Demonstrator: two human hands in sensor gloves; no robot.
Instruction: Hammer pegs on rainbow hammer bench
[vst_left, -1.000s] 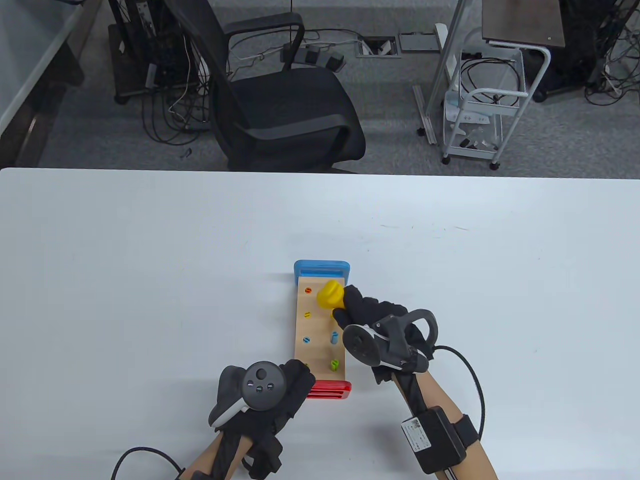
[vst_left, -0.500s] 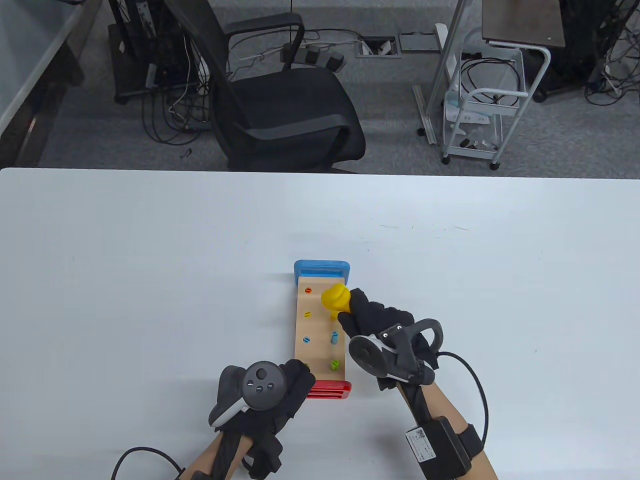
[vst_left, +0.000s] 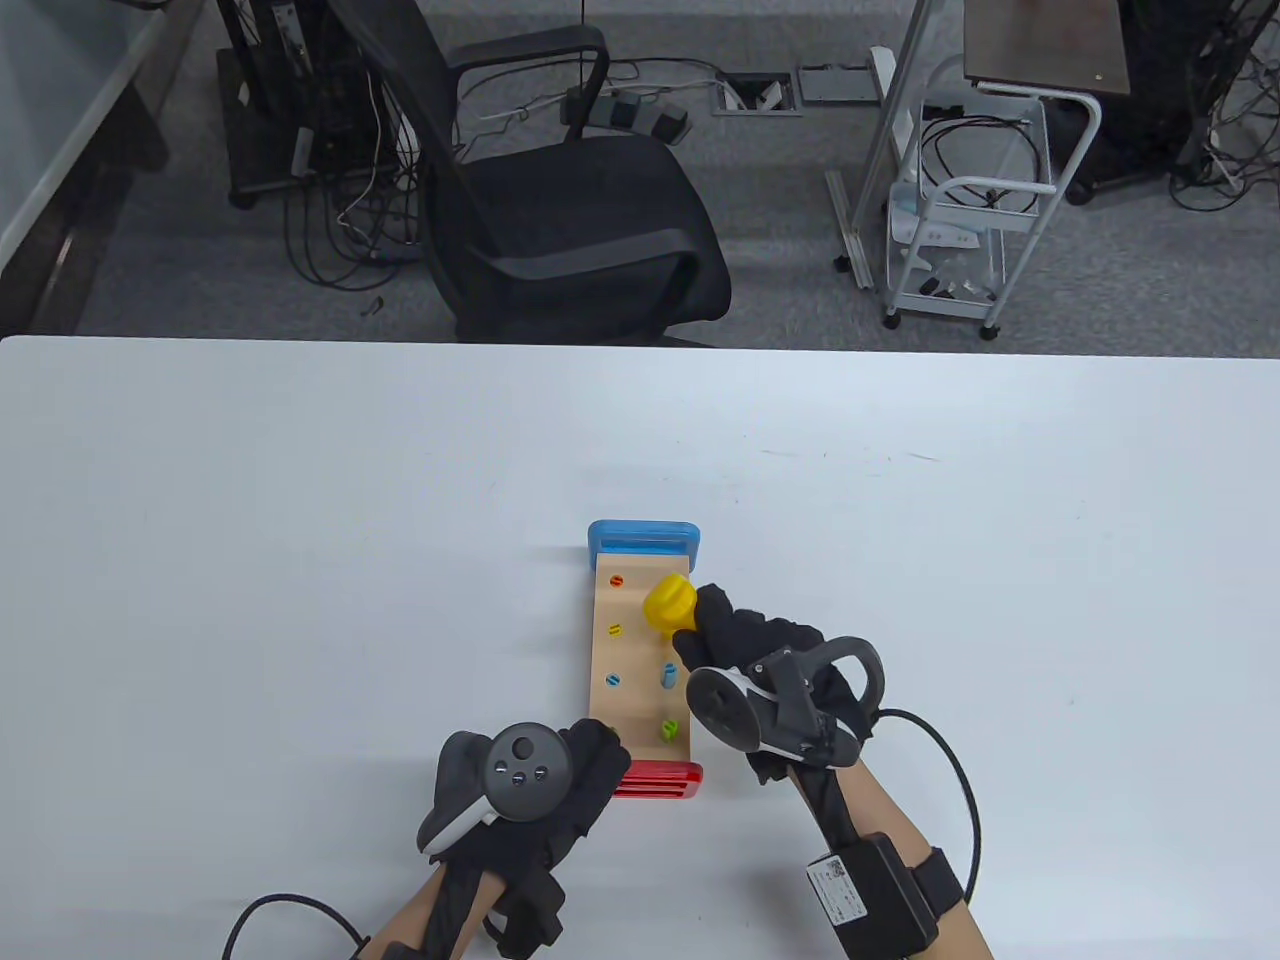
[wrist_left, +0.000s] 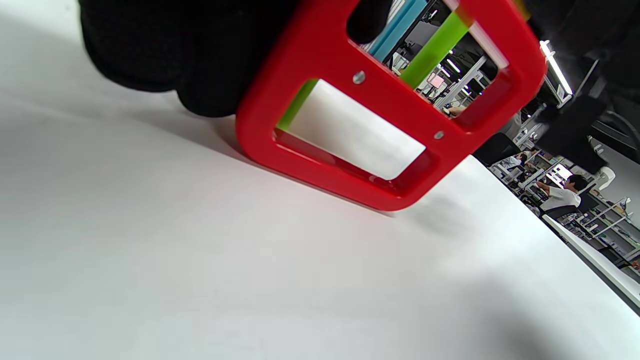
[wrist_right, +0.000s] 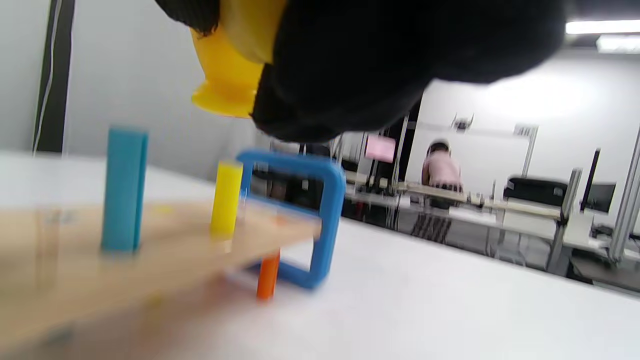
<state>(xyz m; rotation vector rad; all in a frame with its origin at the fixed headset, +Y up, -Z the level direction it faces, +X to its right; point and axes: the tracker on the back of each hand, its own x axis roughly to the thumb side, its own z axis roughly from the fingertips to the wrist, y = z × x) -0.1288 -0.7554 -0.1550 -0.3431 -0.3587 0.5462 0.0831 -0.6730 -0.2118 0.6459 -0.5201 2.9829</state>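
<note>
Fingers of the left hand (vst_left: 525, 790) are clamped on the red end frame (vst_left: 657, 779) of the hammer bench (vst_left: 640, 655), at its near left corner; the left wrist view shows the black glove (wrist_left: 200, 55) wrapped over that frame's upper left part, while the frame's lower bar stands on the white worktop (vst_left: 300, 560). A lime green peg (wrist_left: 435, 47) and a blue one run behind the frame's opening there.

The bench lies near the middle of the worktop, its long side running away from the person, with a blue end frame (vst_left: 643, 538) at the far end. Along the left of its wooden top sit three pegs driven nearly flush (orange (vst_left: 617, 579), yellow (vst_left: 615, 630), blue (vst_left: 613, 680)). On the right side a blue peg (vst_left: 669, 676) and a green peg (vst_left: 669, 730) stand taller.

To the right, the right hand (vst_left: 760, 670) grips the yellow hammer (vst_left: 669, 603), its fingers wrapped tight around the handle. In the right wrist view the hammer head (wrist_right: 227, 80) hangs above a yellow peg (wrist_right: 226, 198) without touching it, and an orange peg (wrist_right: 268, 276) pokes out beneath the board.
</note>
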